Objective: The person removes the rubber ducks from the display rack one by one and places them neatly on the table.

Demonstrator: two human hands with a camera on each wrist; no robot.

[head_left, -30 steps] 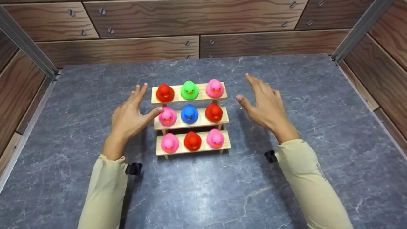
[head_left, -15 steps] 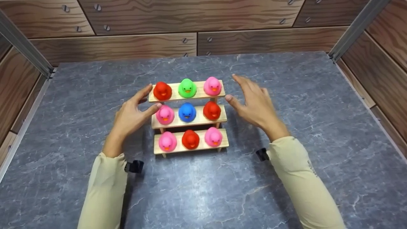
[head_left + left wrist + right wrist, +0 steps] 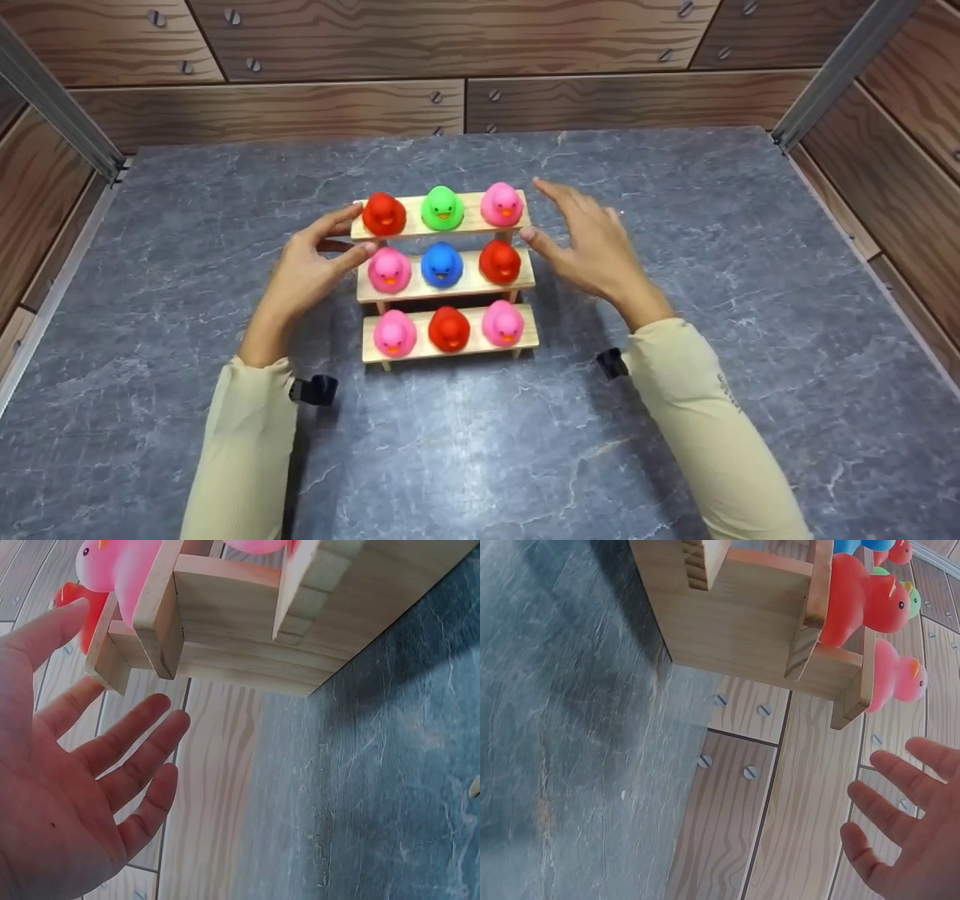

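A three-step wooden stand (image 3: pixel 471 268) holds rubber ducks in three rows. On top sit a red duck (image 3: pixel 384 215), a green duck (image 3: pixel 442 208) and a pink duck (image 3: pixel 502 205). The middle step has pink, blue (image 3: pixel 442 265) and red ducks; the lowest has pink, red (image 3: pixel 449 329) and pink. My left hand (image 3: pixel 301 271) is at the stand's left end, fingers spread. Its index fingertip is at the top step's end in the left wrist view; whether it touches I cannot tell. My right hand (image 3: pixel 592 253), fingers extended, hovers apart from the right end.
The stand rests on a grey marbled tabletop (image 3: pixel 465 450). Wood-patterned panels (image 3: pixel 450 45) enclose the back and sides, with metal posts (image 3: pixel 64 97) at the back corners. A black wrist strap piece (image 3: pixel 315 390) shows at the left cuff.
Both hands have moved inward towards the stand's ends, the right one leftward and the left one slightly rightward. The ducks have kept their places on the steps.
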